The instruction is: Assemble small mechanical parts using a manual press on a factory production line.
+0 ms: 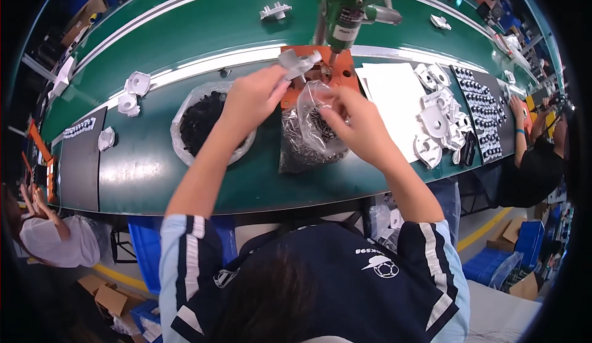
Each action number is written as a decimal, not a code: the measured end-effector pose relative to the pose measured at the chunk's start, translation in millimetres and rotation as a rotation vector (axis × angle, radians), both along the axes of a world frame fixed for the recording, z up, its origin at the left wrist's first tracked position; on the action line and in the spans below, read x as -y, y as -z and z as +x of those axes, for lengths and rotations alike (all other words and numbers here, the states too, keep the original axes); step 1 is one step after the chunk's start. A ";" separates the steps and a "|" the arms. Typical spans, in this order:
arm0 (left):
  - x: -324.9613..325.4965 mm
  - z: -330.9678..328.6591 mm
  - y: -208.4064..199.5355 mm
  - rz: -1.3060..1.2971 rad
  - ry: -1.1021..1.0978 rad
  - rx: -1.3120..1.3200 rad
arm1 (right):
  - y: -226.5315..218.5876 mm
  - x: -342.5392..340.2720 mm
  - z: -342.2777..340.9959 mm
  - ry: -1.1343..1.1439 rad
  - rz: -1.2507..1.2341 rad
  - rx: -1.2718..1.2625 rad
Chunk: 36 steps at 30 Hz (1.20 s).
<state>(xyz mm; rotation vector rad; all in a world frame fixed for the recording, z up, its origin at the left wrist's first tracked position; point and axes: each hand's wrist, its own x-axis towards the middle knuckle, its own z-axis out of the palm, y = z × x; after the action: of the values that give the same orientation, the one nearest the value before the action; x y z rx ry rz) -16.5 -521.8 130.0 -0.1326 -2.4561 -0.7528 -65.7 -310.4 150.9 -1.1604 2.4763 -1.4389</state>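
My left hand [253, 99] is closed on a white plastic part [298, 65], held over the front of the orange fixture [349, 78]. My right hand [359, 124] is over a clear plastic bag of small metal pins or screws [308, 149]. Its fingers are curled toward the thumb beside the raised plastic; whatever may be between them is too small to make out. Above the fixture stands a green press [346, 19], its spindle pointing down. Left of the metal pieces, partly behind my left forearm, is a plastic-lined container of black parts [203, 118].
White sheets [388, 106] lie right of the fixture, with several white plastic parts [435, 121] heaped on them. Beyond is a dark tray of black pieces [482, 115]. More white parts [137, 84] lie at left. A conveyor [222, 25] runs behind. People work at both sides.
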 end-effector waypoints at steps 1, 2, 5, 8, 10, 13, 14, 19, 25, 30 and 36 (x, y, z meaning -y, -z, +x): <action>4.1 -14.7 5.9 -0.348 0.073 0.010 | 5.8 -6.1 -0.7 -0.077 0.081 -0.101; 1.9 -25.3 9.9 -0.348 0.081 0.006 | 12.7 -9.3 -3.8 -0.157 0.162 -0.202; -3.8 -49.9 17.5 -0.583 0.117 0.075 | 21.2 -11.1 -3.4 -0.166 0.063 -0.290; -9.5 -50.4 25.1 -0.636 0.163 -0.092 | 23.2 -11.9 -3.1 -0.162 0.062 -0.276; -12.3 -54.9 29.3 -0.621 0.150 -0.155 | 23.2 -11.1 -2.4 -0.166 0.065 -0.280; -14.4 -58.7 32.7 -0.587 0.138 -0.222 | 21.9 -9.6 -1.2 -0.146 0.118 -0.325; -13.5 -60.9 33.6 -0.568 0.150 -0.238 | 21.6 -9.0 -1.1 -0.164 0.116 -0.320; -7.7 -66.1 50.6 -0.558 0.158 -0.355 | 23.6 -8.0 -0.4 -0.144 0.141 -0.282; -0.7 -65.5 50.9 -0.355 0.294 -0.014 | 21.7 -8.9 0.7 -0.140 0.148 -0.290; 17.4 -67.6 53.3 -0.614 0.184 -0.242 | 11.7 2.6 5.5 -0.114 0.182 -0.304; 49.4 -21.2 -5.4 0.127 -0.196 0.360 | 10.2 10.4 -1.9 -0.148 0.355 -0.375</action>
<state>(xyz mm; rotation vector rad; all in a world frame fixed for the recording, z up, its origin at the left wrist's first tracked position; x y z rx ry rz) -37.8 -571.2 135.4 0.3134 -2.6933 -0.9064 -67.5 -320.8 140.7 -1.6021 2.6521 -0.7550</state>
